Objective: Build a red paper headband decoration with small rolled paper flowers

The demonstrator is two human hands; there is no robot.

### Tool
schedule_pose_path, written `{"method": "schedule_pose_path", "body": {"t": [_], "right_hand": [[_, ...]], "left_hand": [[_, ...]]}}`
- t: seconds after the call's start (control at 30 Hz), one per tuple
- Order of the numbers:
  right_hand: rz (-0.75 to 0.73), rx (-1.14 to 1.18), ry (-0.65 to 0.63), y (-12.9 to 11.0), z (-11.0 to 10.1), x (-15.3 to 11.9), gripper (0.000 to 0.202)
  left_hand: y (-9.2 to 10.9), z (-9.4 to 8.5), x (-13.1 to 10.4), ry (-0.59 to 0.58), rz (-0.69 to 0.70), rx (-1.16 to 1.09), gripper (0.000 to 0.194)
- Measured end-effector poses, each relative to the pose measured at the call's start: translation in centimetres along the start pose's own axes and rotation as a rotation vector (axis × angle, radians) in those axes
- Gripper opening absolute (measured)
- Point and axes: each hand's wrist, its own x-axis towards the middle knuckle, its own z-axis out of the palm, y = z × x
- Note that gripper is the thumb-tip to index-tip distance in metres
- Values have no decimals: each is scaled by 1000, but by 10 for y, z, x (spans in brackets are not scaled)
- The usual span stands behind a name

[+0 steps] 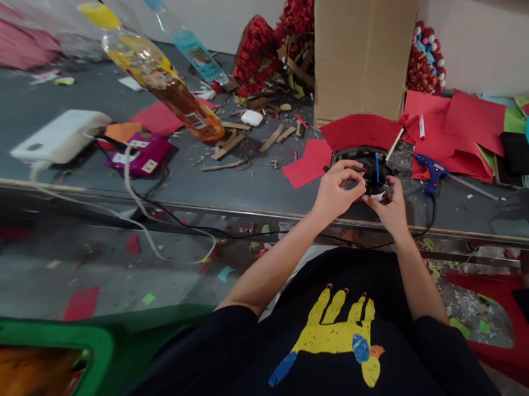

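Note:
At the table's front edge, my right hand is curled around the right side of a small dark jar with a pale patch low on it. A blue stick and a light wooden stick stand up out of the jar. My left hand is at the jar's left, its thumb and fingertips pinched together. What lies in that pinch is too small to make out. Behind the jar is a curved red piece with a dark lower edge.
A blue glue gun lies right of the jar, its cord hanging over the edge. Red paper sheets and a black phone are farther right. A cardboard piece stands behind. Leftward are a tilted amber bottle, wood scraps and a power bank.

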Motion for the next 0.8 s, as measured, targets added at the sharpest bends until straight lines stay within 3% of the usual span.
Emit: {"method": "schedule_pose_path", "body": {"t": [0.33,0.8], "right_hand": [[29,33,-17,-9,-2,1,66],[41,140,-14,-8,-5,3,70]], "left_hand": [[2,-6,8,-52,54,107,4],[13,-17,25,-144,-8,90,7]]}}
